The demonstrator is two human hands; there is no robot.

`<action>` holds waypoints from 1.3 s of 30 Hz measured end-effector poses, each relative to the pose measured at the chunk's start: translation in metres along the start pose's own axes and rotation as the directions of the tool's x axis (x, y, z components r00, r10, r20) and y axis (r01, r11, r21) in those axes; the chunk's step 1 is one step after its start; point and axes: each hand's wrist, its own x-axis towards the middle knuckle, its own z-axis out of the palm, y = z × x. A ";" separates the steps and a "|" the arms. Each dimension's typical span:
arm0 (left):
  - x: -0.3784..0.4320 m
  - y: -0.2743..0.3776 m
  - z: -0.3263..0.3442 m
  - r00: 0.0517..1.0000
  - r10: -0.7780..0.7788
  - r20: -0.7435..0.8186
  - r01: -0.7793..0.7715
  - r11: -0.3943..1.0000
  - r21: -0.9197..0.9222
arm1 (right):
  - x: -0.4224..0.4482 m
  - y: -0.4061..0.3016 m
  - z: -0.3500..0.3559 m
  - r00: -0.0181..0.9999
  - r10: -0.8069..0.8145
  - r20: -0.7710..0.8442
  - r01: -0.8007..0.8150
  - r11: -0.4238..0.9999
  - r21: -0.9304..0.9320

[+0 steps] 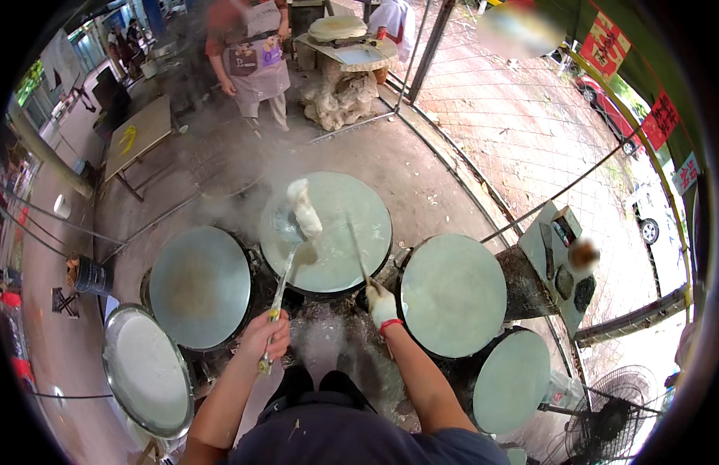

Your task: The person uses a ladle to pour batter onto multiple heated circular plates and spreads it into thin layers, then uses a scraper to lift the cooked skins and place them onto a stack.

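My left hand [269, 337] grips the handle of a long metal ladle [282, 279], which reaches over the middle round griddle [359, 203]. A white lump of dough or batter [304, 209] is at the ladle's bowl; whether it touches the griddle I cannot tell. In a white glove, with a red band at the wrist, my right hand [382, 303] holds a thin, stick-like tool [357, 250] slanting over the same griddle. A pale layer covers that surface. To the right lies another pale-coated griddle [452, 296]; the left griddle [199, 285] is bare grey metal with a brownish centre.
A metal basin of white batter [147, 372] stands at lower left. One more coated griddle [510, 381] and an electric fan [612, 415] are at lower right. A person in an apron [257, 70] stands beyond, beside a stone table [342, 87] bearing stacked flat sheets [336, 28]. Steam drifts left.
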 end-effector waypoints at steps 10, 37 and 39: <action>-0.083 0.029 -0.012 0.950 0.234 -0.205 -0.233 0.972 0.028 | -0.040 0.021 0.058 0.965 0.151 0.214 -0.179 0.977 0.120; -0.025 0.130 -0.352 0.779 0.608 -0.152 0.290 -0.134 0.948 | -0.091 0.087 0.340 0.997 -0.003 -0.078 0.019 0.978 0.205; -0.028 0.128 -0.357 0.782 0.593 -0.190 0.326 -0.130 0.937 | -0.076 0.120 0.342 0.960 0.140 -0.241 -0.214 0.925 -0.315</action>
